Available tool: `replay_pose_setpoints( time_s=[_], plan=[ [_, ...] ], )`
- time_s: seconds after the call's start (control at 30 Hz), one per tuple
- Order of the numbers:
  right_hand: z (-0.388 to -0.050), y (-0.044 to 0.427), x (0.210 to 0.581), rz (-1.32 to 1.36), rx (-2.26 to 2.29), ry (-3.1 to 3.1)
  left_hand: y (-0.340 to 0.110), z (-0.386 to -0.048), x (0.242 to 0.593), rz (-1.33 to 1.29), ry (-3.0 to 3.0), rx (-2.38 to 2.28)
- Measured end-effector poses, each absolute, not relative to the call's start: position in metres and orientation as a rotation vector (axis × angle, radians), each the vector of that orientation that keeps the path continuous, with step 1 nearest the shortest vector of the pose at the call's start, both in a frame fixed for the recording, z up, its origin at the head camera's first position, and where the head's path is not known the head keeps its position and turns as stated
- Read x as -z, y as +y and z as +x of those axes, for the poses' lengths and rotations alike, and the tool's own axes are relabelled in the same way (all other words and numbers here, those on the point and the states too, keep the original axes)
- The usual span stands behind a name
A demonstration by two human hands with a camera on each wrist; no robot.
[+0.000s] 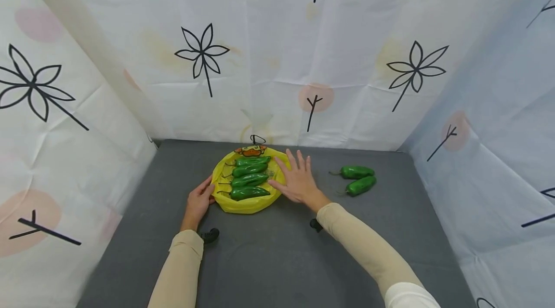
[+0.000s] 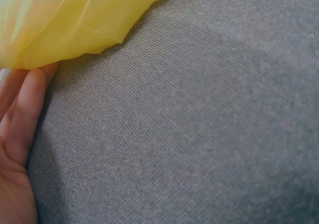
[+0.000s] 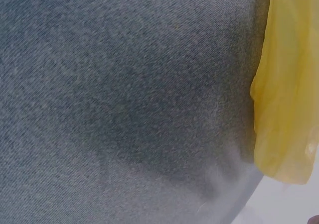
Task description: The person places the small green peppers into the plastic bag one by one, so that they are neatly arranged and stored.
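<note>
A yellow plastic bag [image 1: 243, 207] lies spread wide on the grey table, its rim forming a round edge. Several green chili peppers [image 1: 247, 180] lie inside in a row, stems to the left. At the bag's left edge, my left hand [image 1: 199, 203] holds the rim; in the left wrist view some fingertips [image 2: 34, 84] go out of sight behind the yellow plastic. My right hand [image 1: 298, 182] spreads its fingers over the bag's right side, holding nothing. Whether it touches the plastic, I cannot tell. The right wrist view shows the bag's side [image 3: 284, 94] and almost none of the hand.
Two more green chili peppers [image 1: 358, 179] lie on the table [image 1: 277, 260], right of my right hand. An orange-brown printed figure [image 1: 250, 151] shows at the bag's far rim. Patterned white cloth [image 1: 269, 57] hangs behind the table and along both sides.
</note>
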State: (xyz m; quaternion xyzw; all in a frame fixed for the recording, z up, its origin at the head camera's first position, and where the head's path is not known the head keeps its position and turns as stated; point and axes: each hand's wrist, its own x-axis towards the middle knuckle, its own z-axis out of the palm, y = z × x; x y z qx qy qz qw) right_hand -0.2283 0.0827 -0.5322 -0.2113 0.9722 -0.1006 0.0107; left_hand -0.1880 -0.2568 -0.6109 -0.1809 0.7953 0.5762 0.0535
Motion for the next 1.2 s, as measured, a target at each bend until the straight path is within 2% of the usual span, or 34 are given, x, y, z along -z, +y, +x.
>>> replay_pose_setpoints(
  time_s=[0.37,1.2],
  plan=[
    [-0.228,0.095,0.534,-0.576,0.266,3.026,-0.255,-0.187,0.611,-0.551,2.432,-1.726],
    [-0.236,0.154,0.549,-0.442,0.235,3.098,-0.256,-0.190,0.610,-0.584,2.423,-1.714]
  ],
)
